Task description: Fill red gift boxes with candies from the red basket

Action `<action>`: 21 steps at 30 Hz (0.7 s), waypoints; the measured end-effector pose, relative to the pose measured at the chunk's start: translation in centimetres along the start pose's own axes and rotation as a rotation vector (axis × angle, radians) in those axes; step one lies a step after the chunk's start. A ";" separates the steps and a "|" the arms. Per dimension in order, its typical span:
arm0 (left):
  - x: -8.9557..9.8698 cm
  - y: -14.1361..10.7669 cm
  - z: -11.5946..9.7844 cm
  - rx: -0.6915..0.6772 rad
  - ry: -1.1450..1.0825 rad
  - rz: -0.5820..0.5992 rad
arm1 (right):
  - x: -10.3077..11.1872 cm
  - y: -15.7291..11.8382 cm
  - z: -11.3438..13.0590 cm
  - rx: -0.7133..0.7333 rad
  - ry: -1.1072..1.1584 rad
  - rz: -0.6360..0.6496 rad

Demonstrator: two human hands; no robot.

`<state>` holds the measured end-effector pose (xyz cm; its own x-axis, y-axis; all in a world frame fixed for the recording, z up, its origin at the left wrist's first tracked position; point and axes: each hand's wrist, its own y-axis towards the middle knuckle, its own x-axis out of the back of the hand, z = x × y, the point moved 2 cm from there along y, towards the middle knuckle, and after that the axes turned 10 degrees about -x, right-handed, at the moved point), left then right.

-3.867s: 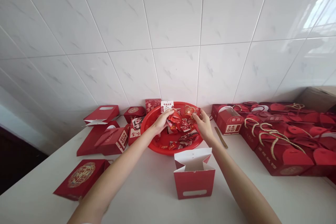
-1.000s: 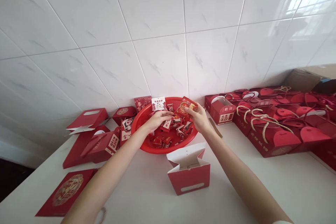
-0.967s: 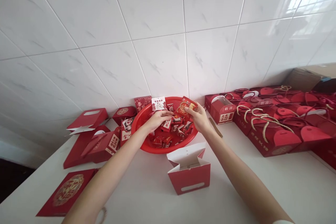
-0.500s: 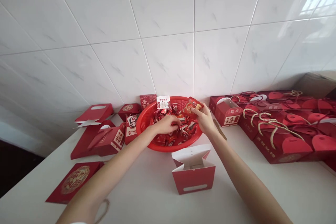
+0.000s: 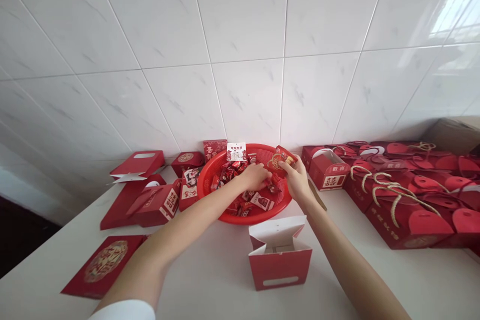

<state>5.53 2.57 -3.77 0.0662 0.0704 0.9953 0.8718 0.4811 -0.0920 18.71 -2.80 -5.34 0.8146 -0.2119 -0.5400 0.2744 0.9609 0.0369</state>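
White tabletop [image 5: 204, 275]: red packet [image 5: 276, 160] pinched in right hand [image 5: 299, 180], left hand [image 5: 255, 177] amid wrapped candies [image 5: 261, 201], grip unclear.

Dressed in plain white on the left arm [image 5: 187, 232], with a short band of sleeve [image 5: 125, 311] ending in a smooth, curved hem [image 5: 137, 303]. Showing too little for judging the fabric. Bare below that to the left hand [image 5: 256, 178], and bare likewise along the right forearm [image 5: 343, 247] to the right hand [image 5: 297, 180]. Slender, tapering toward the hands.

Wrapped sweets [image 5: 262, 201] in red basket [image 5: 247, 219]
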 end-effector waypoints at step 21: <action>-0.2 -0.9 1.7 0.071 0.098 -0.040 | 0.2 -0.1 -0.2 0.038 -0.053 0.021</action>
<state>3.94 3.57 -3.98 0.0818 -0.0340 0.9961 0.8384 0.5428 -0.0503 18.74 -2.85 -5.64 0.8460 -0.2016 -0.4935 0.2753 0.9580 0.0807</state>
